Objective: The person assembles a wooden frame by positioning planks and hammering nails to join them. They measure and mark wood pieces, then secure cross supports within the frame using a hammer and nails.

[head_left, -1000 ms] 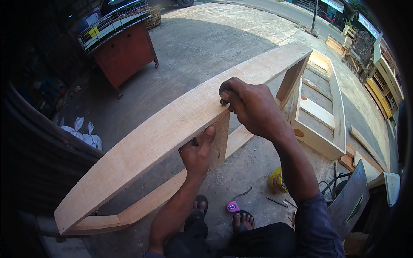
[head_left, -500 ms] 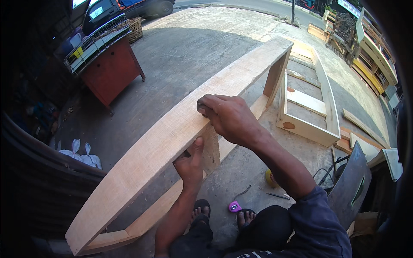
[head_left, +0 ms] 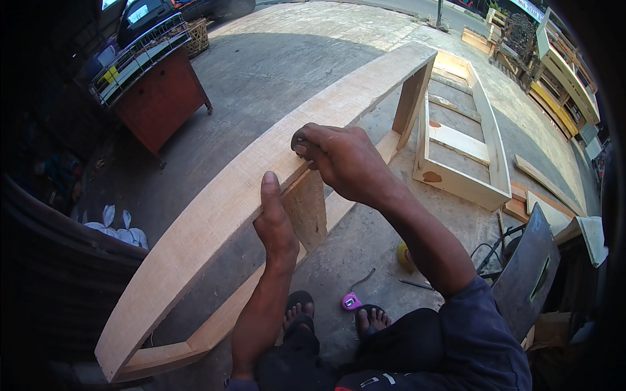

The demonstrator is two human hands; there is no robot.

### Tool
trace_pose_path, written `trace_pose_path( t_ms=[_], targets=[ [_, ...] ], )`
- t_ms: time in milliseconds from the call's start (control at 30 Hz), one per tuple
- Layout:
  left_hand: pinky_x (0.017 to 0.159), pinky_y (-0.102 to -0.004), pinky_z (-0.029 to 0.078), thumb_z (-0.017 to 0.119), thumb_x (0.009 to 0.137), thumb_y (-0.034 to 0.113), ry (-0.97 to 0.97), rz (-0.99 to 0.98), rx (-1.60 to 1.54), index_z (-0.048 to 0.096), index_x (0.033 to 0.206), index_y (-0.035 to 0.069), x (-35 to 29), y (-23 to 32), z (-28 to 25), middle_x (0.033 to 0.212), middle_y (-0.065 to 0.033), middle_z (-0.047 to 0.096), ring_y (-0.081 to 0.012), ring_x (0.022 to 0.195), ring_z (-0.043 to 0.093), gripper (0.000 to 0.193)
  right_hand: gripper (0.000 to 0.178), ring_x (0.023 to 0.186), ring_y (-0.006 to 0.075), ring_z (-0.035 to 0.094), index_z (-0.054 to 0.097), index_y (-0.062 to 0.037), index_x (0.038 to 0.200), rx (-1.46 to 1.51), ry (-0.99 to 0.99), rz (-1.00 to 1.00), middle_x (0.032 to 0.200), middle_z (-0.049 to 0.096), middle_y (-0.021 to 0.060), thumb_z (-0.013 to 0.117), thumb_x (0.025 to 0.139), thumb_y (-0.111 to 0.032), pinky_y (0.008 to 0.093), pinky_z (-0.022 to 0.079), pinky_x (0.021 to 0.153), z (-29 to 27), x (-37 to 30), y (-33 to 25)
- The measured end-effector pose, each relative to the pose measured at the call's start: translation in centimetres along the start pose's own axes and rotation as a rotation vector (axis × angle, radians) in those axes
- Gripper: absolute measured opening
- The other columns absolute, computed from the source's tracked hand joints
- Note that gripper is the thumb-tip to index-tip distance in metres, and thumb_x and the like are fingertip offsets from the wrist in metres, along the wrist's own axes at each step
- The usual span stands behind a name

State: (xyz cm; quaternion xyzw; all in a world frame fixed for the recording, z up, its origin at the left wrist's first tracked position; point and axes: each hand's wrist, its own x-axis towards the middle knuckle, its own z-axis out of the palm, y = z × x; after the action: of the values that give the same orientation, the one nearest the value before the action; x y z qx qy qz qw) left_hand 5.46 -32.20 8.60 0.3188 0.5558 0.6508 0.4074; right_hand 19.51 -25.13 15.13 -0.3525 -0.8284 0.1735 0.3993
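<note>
A long pale wooden frame (head_left: 215, 215) stands on edge in front of me, its upper board tapering in a curve toward the near left. My left hand (head_left: 277, 225) grips this board's near edge, thumb on the top face and fingers hidden underneath. Just beyond it, my right hand (head_left: 345, 159) is closed on a small dark piece (head_left: 299, 142) that looks like folded sandpaper, pressed against the board. Most of that piece is hidden by the fingers. A wooden crosspiece (head_left: 308, 212) joins the frame's two long boards below my hands.
On the floor by my feet lie a pink tape measure (head_left: 351, 301), a pen-like stick (head_left: 416, 284) and a yellow round object (head_left: 405, 257). A second wooden frame (head_left: 463, 189) rests at the right, near loose planks (head_left: 551, 186). Far left stands a red cart (head_left: 163, 98).
My left thumb has come up from the board's edge onto its top face. My right hand stays closed on the dark piece at the board. The whole view has shifted slightly.
</note>
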Motion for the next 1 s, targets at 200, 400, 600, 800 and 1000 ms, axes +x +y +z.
trace_pose_path(
  t_ms=[200, 400, 600, 800, 1000],
  targets=[
    [0.102, -0.0401, 0.052, 0.036, 0.106, 0.063, -0.097, 0.033, -0.005, 0.054, 0.143, -0.002, 0.9, -1.2, 0.1, 0.13, -0.0219, 0.066, -0.0282, 0.116, 0.069, 0.077, 0.016, 0.078, 0.0291, 0.077, 0.07, 0.0004, 0.11, 0.028, 0.017, -0.003, 0.085, 0.075, 0.0184, 0.062, 0.103, -0.012, 0.0413, 0.058, 0.07, 0.2, -0.1, 0.2],
    [0.102, -0.0407, 0.051, 0.035, 0.107, 0.058, -0.043, 0.147, 0.023, 0.05, 0.144, -0.002, 1.3, -1.6, 0.7, 0.13, -0.0205, 0.065, -0.0271, 0.118, 0.067, 0.072, 0.019, 0.083, 0.0348, 0.075, 0.07, 0.0025, 0.109, 0.063, -0.024, 0.013, 0.091, 0.074, 0.0221, 0.063, 0.101, -0.013, 0.0437, 0.057, 0.075, -0.4, 0.3, -0.1],
    [0.104, -0.0421, 0.05, 0.035, 0.107, 0.055, -0.045, 0.271, -0.072, 0.05, 0.143, -0.002, 1.9, -2.8, 1.2, 0.133, -0.0195, 0.062, -0.0272, 0.122, 0.064, 0.069, 0.024, 0.089, 0.0398, 0.075, 0.071, 0.0049, 0.111, 0.082, -0.095, 0.054, 0.097, 0.075, 0.0259, 0.06, 0.102, -0.015, 0.046, 0.057, 0.082, -1.1, 1.0, 0.0],
    [0.106, -0.0421, 0.049, 0.04, 0.107, 0.052, 0.097, 0.438, 0.083, 0.051, 0.141, -0.004, 3.5, -4.7, 0.6, 0.133, -0.0203, 0.062, -0.0289, 0.122, 0.063, 0.067, 0.018, 0.079, 0.0325, 0.076, 0.07, 0.0013, 0.105, 0.047, -0.042, 0.008, 0.085, 0.074, 0.0196, 0.062, 0.102, -0.014, 0.0421, 0.057, 0.072, -0.5, 1.0, 0.8],
    [0.106, -0.0433, 0.048, 0.049, 0.107, 0.048, 0.324, 0.637, 0.222, 0.051, 0.137, -0.009, 4.1, -5.5, 0.5, 0.13, -0.0232, 0.062, -0.0312, 0.122, 0.063, 0.064, 0.016, 0.076, 0.0299, 0.076, 0.069, 0.0, 0.106, 0.044, -0.031, 0.049, 0.082, 0.074, 0.0173, 0.062, 0.103, -0.014, 0.0402, 0.057, 0.07, -0.5, 1.1, 0.9]
  ],
)
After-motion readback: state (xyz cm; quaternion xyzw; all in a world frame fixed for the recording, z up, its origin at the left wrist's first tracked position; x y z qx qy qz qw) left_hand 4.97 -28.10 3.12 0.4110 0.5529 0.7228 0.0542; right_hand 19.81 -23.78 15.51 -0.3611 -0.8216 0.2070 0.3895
